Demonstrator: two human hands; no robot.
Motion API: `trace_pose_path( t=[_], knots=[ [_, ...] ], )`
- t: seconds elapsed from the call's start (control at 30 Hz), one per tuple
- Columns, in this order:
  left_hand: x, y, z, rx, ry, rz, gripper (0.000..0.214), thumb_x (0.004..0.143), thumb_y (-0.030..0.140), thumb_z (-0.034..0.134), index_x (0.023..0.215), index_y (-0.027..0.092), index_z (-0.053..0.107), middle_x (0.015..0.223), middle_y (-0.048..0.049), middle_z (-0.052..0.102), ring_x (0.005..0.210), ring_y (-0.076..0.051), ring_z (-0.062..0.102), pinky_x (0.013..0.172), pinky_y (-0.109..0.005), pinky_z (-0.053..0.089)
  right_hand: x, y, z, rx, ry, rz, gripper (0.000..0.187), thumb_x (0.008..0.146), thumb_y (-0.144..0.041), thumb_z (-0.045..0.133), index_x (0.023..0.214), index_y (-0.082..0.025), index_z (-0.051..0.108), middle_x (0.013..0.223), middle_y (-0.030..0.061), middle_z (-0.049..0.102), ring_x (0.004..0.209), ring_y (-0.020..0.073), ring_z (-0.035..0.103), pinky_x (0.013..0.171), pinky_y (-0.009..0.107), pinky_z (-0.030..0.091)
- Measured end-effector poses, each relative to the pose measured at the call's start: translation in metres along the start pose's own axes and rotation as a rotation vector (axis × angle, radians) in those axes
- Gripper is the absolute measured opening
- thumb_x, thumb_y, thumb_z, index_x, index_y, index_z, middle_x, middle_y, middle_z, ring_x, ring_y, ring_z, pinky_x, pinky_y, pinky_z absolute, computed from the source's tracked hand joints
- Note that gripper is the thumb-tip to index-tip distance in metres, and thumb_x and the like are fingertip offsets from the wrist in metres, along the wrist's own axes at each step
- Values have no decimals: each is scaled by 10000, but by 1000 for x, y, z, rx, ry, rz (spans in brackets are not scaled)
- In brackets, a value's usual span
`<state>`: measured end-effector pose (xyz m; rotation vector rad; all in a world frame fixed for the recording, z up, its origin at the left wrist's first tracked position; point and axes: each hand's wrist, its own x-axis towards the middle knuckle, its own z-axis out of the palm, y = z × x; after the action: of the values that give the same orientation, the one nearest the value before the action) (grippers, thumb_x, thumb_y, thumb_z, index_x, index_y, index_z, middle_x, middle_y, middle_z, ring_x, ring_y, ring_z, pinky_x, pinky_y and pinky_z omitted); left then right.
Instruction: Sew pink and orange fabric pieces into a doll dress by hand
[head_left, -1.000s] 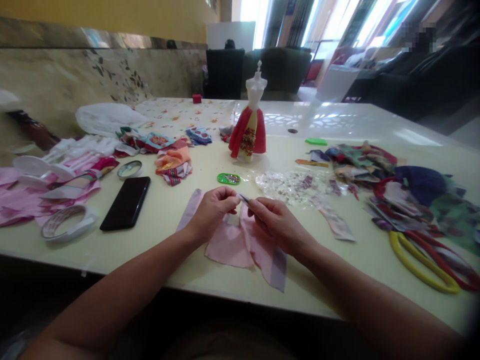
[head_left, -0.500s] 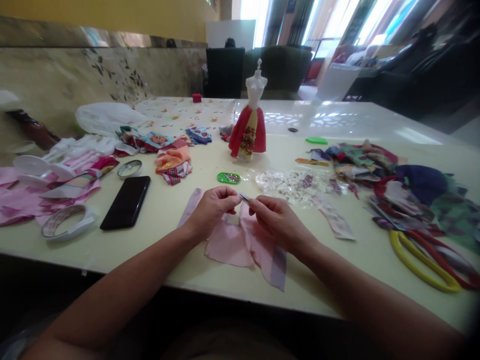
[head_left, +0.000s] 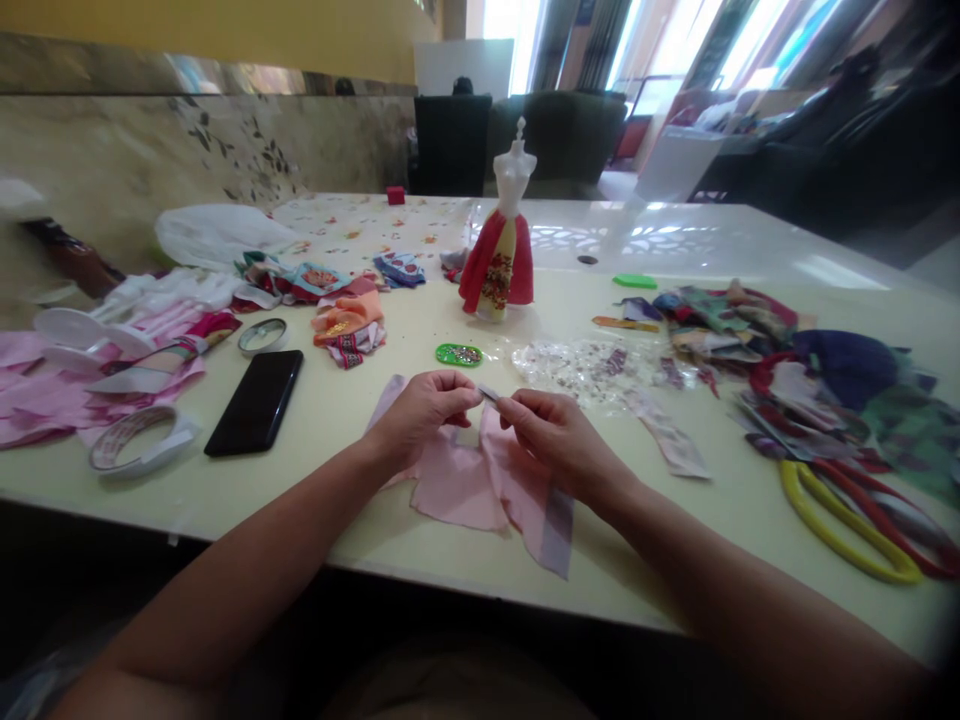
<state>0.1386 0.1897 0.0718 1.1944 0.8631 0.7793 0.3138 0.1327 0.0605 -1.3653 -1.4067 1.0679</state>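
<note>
My right grip [head_left: 546,425] pinches a tool [head_left: 487,394]; my left grip [head_left: 420,415] has fingertips together, by the pink cloth [head_left: 459,490].

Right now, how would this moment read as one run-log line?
left hand: pinched, contents unclear | right hand: holding slim tool | pink cloth: below both hands | dress form: upright beyond green dish

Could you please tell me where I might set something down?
Bare patches lie between the black phone and the left hand, and between the pale strip and the yellow loop. It's crowded at far left with pink cloth, and at right with heaped scraps.
</note>
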Motion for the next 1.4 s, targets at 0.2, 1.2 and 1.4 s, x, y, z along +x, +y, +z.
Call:
trace_pose_path(
  t=[0.2,1.2,1.4],
  knots=[
    [2,1,-2,4,-11,-30,233,668,307,761,711,150,593,646,39,556,588,-77,525,627,-238,394,-1,-1,1,-5,-5,4,444,894,-507,600,612,-182,488,563,-57,387,509,67,319,475,242,214],
    [0,1,3,1,-25,-43,219,642,278,735,675,157,555,613,55,519,574,-72,503,614,-234,379,-4,-6,3,-208,37,-50,433,914,-469,546,601,-187,442,580,-46,372,572,94,341,538,269,243],
    [3,-4,0,40,-11,33,185,655,279,713,688,151,583,664,39,538,605,-77,508,640,-243,407,-4,-10,-1,-243,123,-125,426,918,-466,539,602,-192,460,580,-32,401,583,111,371,539,265,272]
  ],
)
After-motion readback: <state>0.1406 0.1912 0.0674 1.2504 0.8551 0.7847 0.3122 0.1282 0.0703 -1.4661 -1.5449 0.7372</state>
